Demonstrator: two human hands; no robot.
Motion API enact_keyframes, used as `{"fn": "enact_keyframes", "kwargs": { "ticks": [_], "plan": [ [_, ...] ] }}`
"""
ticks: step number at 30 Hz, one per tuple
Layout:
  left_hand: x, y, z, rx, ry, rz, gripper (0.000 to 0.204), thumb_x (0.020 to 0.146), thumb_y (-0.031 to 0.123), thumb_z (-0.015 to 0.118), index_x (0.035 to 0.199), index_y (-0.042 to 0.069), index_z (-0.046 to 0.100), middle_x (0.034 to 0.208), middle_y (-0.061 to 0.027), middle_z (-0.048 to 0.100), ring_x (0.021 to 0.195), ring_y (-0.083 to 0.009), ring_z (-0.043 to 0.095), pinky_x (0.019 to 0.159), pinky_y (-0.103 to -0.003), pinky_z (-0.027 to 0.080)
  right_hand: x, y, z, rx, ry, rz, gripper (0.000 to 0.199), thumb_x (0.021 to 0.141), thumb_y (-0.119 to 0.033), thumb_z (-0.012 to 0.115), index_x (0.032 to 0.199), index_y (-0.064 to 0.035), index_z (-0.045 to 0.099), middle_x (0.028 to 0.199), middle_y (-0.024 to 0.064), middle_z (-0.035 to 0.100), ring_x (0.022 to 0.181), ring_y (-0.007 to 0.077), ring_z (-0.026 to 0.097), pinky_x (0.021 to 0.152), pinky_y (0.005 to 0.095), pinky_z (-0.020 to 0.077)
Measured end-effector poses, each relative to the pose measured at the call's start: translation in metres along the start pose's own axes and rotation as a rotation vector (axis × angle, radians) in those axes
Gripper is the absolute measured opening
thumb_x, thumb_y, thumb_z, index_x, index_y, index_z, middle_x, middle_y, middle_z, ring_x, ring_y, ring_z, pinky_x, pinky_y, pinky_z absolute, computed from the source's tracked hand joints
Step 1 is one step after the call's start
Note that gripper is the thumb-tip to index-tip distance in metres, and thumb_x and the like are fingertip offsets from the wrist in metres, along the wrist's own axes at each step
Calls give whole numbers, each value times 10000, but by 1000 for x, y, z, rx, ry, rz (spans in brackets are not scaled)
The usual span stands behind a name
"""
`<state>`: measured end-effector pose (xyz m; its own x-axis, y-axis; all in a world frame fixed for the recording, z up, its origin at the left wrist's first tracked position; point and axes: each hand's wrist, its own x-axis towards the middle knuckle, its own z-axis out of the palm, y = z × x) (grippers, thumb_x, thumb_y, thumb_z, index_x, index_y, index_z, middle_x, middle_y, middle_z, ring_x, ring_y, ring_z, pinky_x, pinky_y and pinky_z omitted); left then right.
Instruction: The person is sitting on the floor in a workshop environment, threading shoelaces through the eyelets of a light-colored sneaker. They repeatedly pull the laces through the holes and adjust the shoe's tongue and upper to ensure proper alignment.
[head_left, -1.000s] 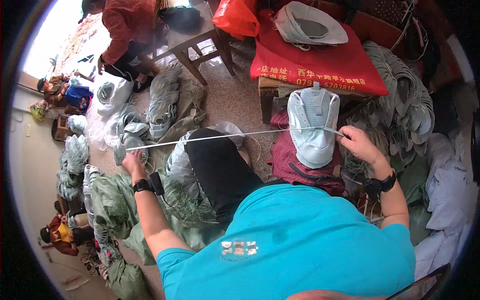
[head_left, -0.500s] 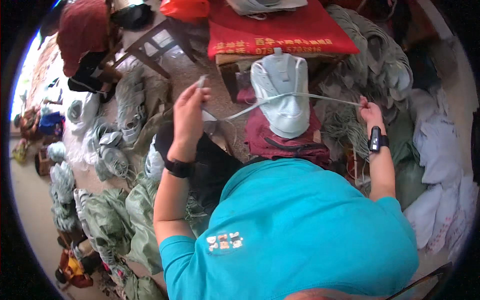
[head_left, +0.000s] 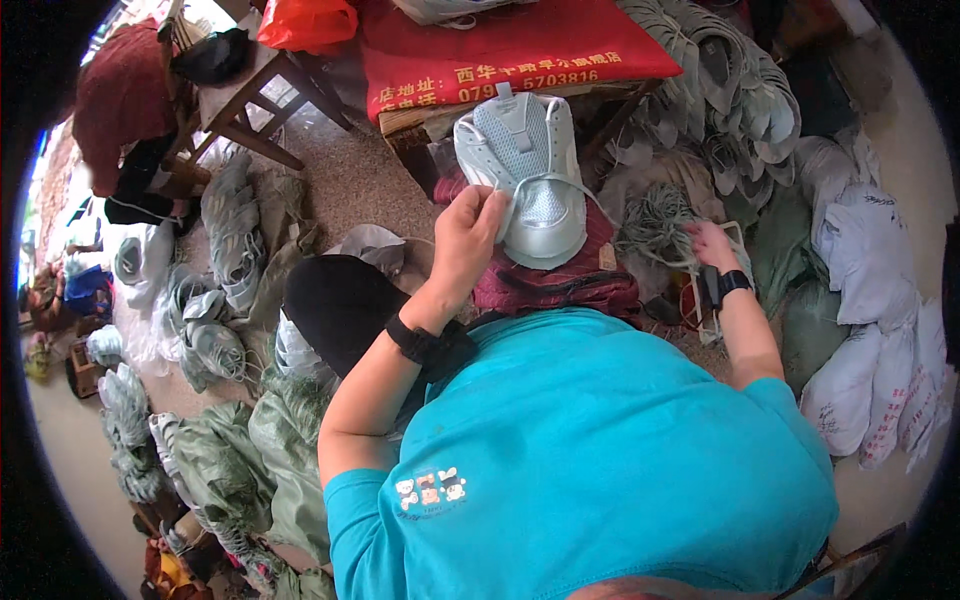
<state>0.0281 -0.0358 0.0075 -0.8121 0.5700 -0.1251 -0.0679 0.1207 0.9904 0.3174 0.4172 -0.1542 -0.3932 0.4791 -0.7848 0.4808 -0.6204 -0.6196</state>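
A pale grey-white shoe upper stands toe toward me on a dark red cloth at my lap. One thin pale shoelace crosses its front and trails off to the right. My left hand is closed at the upper's left edge, thumb and finger pinching the lace there. Over on the right, my right hand reaches down beside a tangled heap of grey-green laces. Its fingers are bent and partly blurred, so whether they grip a lace cannot be made out.
Ahead stands a low wooden table with a red cover. Shoe uppers are piled at the far right, above white sacks. Green sacks lie on the left. A wooden stool and a person in dark red are at the far left.
My hands, which held the lace stretched wide across the upper, have come apart from that pose. The left has moved right and down to the upper; the right has dropped toward the lace heap.
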Motion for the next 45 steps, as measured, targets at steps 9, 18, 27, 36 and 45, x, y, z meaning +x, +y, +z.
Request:
{"fn": "enact_keyframes", "kwargs": {
  "ticks": [9, 18, 27, 36, 45],
  "plan": [
    [-7, 16, 2, 244, -9, 62, 251, 942, 267, 585, 899, 23, 622, 647, -80, 581, 588, -169, 544, 569, -315, 440, -180, -90, 284, -254, -457, -470, 208, 985, -189, 504, 1130, -43, 536, 899, 25, 638, 623, 38, 485, 557, 175, 396],
    [-3, 12, -2, 266, 7, 47, 242, 919, 243, 570, 857, 15, 622, 610, -100, 543, 561, -172, 540, 538, -339, 430, -181, -90, 314, -721, -651, -832, 153, 987, -187, 510, 977, -59, 594, 738, -56, 528, 636, 5, 446, 555, 182, 375],
    [15, 29, -7, -38, -228, -213, 212, 884, 154, 530, 723, 34, 597, 581, 49, 433, 518, -50, 379, 465, -240, 298, -203, -100, 309, -734, -613, -639, 207, 983, -205, 523, 970, -15, 606, 816, -39, 583, 693, 28, 486, 609, 197, 413],
    [14, 33, 3, 553, -46, 180, 204, 859, 191, 566, 731, 32, 585, 601, -60, 526, 566, -249, 555, 535, -361, 439, -179, -87, 311, -772, -607, -860, 203, 955, -199, 557, 895, -21, 633, 770, -51, 586, 690, 34, 479, 612, 217, 412],
    [31, 68, -24, 1029, -107, 729, 479, 608, 186, 793, 1035, 92, 599, 1078, -127, 542, 1000, -329, 544, 815, -451, 468, -202, -110, 340, -1576, -322, -1578, 100, 793, -132, 611, 764, -48, 564, 649, 146, 559, 644, 277, 604, 596, 420, 465]
  ]
}}
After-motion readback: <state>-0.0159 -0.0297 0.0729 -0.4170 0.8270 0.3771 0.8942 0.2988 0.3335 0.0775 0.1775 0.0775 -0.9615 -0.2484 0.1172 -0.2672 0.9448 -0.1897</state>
